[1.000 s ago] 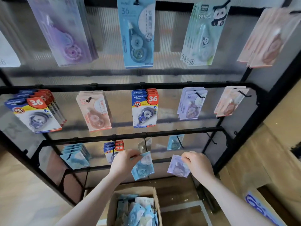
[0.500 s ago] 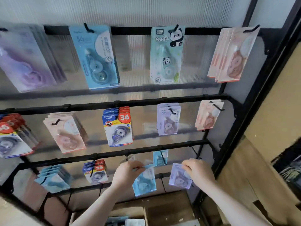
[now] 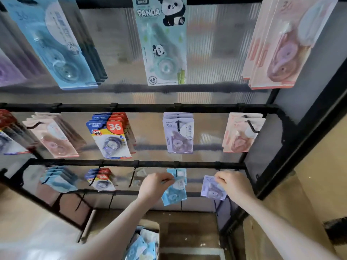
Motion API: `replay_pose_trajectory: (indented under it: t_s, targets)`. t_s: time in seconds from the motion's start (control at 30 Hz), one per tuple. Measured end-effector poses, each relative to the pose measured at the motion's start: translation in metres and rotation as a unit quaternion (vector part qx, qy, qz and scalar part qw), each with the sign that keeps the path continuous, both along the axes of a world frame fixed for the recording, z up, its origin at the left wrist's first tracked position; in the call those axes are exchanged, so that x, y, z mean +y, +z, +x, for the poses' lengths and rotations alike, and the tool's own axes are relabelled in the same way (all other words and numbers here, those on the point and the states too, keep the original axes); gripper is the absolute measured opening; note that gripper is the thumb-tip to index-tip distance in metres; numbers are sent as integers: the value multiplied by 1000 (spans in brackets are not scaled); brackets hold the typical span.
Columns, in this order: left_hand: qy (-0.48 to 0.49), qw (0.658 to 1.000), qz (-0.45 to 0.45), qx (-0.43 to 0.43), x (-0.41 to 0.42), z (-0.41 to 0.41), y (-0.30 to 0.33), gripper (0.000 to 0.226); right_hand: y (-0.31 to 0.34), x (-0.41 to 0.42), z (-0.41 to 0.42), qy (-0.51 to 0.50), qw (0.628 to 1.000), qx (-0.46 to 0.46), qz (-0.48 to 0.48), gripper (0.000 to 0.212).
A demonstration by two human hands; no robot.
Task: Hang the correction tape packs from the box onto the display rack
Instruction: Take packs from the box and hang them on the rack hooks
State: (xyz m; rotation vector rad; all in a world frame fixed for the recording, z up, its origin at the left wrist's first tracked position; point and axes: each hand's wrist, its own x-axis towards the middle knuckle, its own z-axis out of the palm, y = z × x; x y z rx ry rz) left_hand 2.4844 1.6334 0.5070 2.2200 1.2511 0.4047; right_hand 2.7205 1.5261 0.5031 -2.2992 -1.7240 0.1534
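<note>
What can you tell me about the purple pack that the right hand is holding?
The purple pack is a small flat card, lilac, with a clear bubble holding a rounded correction tape. Faint print, too blurred to read, marks its top corner. It hangs tilted in front of the rack's lower row, just under a black bar. The right hand pinches its upper right edge; the fingers cover that corner. Nothing else visibly touches it.

Both hands have risen from just above the box [image 3: 148,239] to the rack's lower rail [image 3: 197,164]; the left hand [image 3: 154,186] brings its blue pack [image 3: 173,192] beside the hung blue pack [image 3: 178,173].
</note>
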Motion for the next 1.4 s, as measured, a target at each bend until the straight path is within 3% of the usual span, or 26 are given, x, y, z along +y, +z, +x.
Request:
replay_pose_trajectory:
  t_s: [1.13, 1.4]
  targets:
    - [-46, 996, -49, 61, 41, 29, -98, 24, -48, 35, -11, 5, 999, 48, -7, 26]
    - [-67, 995, -27, 75, 41, 27, -107, 24, -56, 35, -8, 23, 999, 41, -10, 9]
